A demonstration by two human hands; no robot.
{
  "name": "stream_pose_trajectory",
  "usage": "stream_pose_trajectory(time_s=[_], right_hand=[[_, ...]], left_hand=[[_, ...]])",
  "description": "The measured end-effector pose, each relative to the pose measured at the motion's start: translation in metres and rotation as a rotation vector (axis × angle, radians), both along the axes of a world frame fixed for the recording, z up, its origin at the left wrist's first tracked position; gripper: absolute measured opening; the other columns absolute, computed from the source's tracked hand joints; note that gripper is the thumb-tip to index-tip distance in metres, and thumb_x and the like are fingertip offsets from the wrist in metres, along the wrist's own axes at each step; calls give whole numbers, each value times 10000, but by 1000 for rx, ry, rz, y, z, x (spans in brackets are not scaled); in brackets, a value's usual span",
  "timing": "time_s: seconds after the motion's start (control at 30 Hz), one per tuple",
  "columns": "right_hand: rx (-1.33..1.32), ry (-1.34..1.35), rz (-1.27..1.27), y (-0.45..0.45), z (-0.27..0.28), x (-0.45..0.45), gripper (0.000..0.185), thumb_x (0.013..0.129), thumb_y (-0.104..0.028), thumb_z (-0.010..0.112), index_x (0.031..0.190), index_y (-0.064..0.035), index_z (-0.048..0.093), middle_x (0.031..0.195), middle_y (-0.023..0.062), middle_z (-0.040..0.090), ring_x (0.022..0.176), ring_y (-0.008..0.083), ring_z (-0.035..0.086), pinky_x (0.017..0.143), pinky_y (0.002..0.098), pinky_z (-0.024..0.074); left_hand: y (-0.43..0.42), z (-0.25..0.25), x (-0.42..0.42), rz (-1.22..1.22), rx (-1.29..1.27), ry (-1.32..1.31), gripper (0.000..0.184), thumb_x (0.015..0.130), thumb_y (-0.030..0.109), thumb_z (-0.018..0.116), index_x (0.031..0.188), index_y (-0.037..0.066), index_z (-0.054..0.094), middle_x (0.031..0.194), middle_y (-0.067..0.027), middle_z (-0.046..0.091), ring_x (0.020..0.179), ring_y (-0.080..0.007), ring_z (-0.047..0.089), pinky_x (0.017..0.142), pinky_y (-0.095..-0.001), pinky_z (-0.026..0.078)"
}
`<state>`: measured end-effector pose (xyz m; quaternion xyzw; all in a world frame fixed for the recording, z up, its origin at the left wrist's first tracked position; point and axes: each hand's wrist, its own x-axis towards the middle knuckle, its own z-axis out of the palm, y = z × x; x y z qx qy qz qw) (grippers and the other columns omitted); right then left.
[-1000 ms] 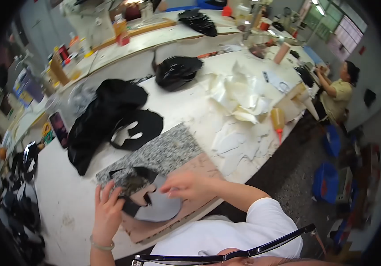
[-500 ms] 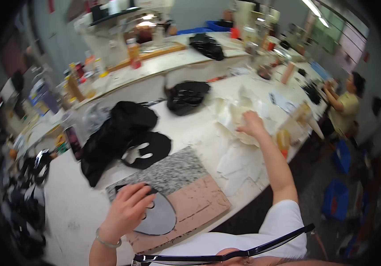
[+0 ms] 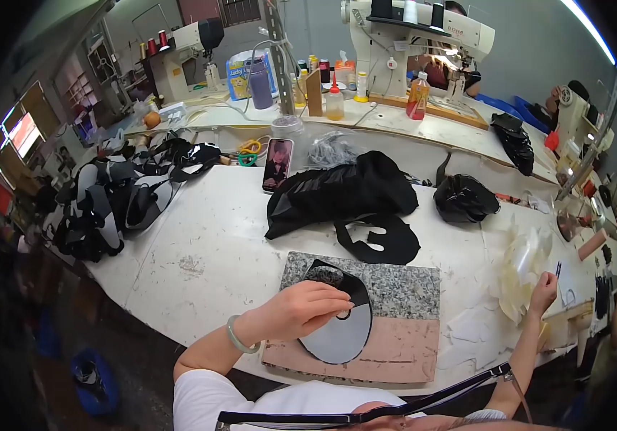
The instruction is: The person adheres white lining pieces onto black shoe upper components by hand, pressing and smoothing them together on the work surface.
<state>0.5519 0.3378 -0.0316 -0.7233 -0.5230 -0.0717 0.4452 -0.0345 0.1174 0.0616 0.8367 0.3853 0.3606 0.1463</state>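
A flat oval grey piece with a black edge and cut-outs (image 3: 333, 340) lies on the board. My left hand (image 3: 300, 310), with a bangle at the wrist, is over its left side. The fingers are bent and pressed together, their tips by the cut-out; what they pinch, if anything, is too small to make out. Off to the right, my right hand (image 3: 544, 293) is closed beside a pile of crumpled, whitish translucent sheets (image 3: 520, 276). A thin dark stick (image 3: 558, 269) shows just above its fingers; whether it is held I cannot tell.
The board (image 3: 394, 345) is half speckled stone, half pinkish. Behind it lie black fabric (image 3: 344, 190), a black cut piece (image 3: 402, 244) and a black shiny bundle (image 3: 466, 199). A phone (image 3: 278, 165) leans upright. Black-and-grey pieces (image 3: 118, 194) are heaped left. A sewing machine (image 3: 423, 32) stands behind.
The view has swung left. My right hand has gone from reaching with spread fingers over the whitish sheets to being closed beside them. My left hand stays over the grey piece, its fingers now closer together.
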Motion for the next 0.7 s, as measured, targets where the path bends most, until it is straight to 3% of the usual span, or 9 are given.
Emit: stream_pose_trajectory(time_s=[0.07,0.17,0.27,0.4,0.47,0.5,0.53,0.63,0.7], right_hand=[[-131,35,83,15,-11,17,259,877,-239,555,919,7,625,828,132,644,753,220,587,724,330,471],[220,353,-18,50,-31,78,318,911,-271,540,955,31,627,874,119,656,753,212,599,726,334,476],[417,803,-145,22,43,38,335,931,-266,545,1043,41,615,1000,125,654,888,222,611,814,325,471],[507,277,-12,11,37,8,262,955,-193,528,1025,47,608,998,141,647,866,218,598,820,307,475],[56,81,129,22,27,24,262,958,-208,499,937,29,608,934,166,635,892,272,609,813,366,478],[-372,-634,51,24,36,24,272,924,-234,493,874,3,616,884,208,629,832,345,606,758,442,473],[-471,-450,2,11,57,4,287,885,-268,496,818,-16,615,822,229,611,773,397,588,706,495,455],[169,-186,-87,-12,124,-18,239,863,-249,529,816,-29,608,807,203,615,749,390,593,691,480,466],[-43,-336,-39,-13,135,-13,231,862,-255,544,837,-39,624,810,186,637,770,363,623,693,448,488]], left_hand=[[0,3,2,-10,35,18,278,751,-14,675,1023,30,646,1056,-87,654,964,-256,618,819,-352,503],[3,-1,3,-36,89,19,265,767,-13,674,1028,33,652,1041,-87,660,917,-254,635,780,-345,515],[3,-4,7,-36,84,-38,275,781,-25,660,1050,31,648,1017,-93,662,881,-252,645,747,-334,522],[2,6,18,22,-251,-265,295,782,-57,636,1067,18,640,967,-107,661,850,-256,646,729,-321,521],[4,3,27,-17,-224,-235,307,786,-52,635,1084,20,633,920,-112,658,806,-252,640,696,-311,515],[4,0,32,-51,-171,-205,303,793,-38,635,1089,26,629,903,-109,655,793,-254,634,681,-318,511],[6,-2,39,-97,-110,-183,299,800,-24,635,1094,33,626,885,-107,652,779,-256,628,666,-325,507],[1,-1,47,-76,-254,-209,257,795,-24,647,1047,23,646,881,-124,666,750,-250,638,659,-319,506],[-1,-9,55,-30,-339,-275,227,798,-19,654,1022,13,659,883,-127,677,726,-224,648,647,-303,509]])
